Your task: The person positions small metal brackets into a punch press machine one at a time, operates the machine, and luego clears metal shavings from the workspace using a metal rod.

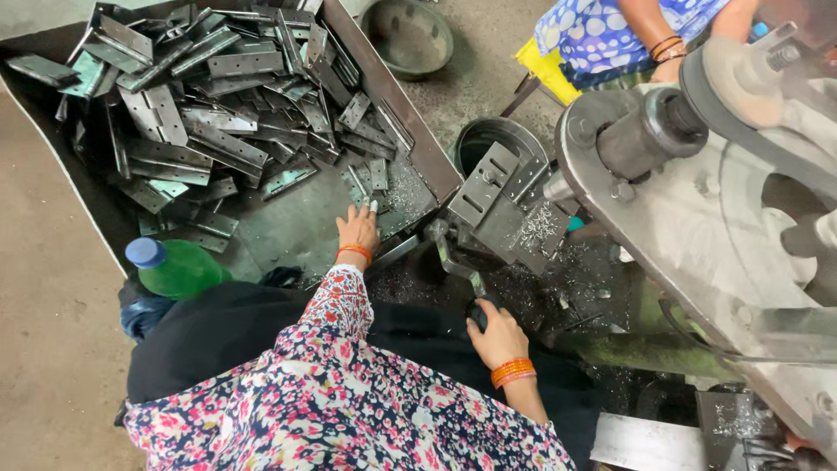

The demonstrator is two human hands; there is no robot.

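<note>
My left hand (357, 230) reaches into a large metal tray (410, 122), fingers spread over a small flat metal piece near the tray's near edge. Whether it grips the piece I cannot tell. The tray holds a heap of grey metal hinge plates (209, 96). My right hand (495, 336) is closed around the black knob of a metal lever (458, 266) on a grey machine (697, 209). A slotted metal block (493, 196) sits on the machine between my hands, with metal shavings around it.
A green plastic bottle (179, 269) with a blue cap stands at my left. Two round dark basins (410, 35) (499, 139) sit on the floor beyond the tray. Another person's arm (663, 35) in a blue dotted garment is at the top right, beside a yellow stool.
</note>
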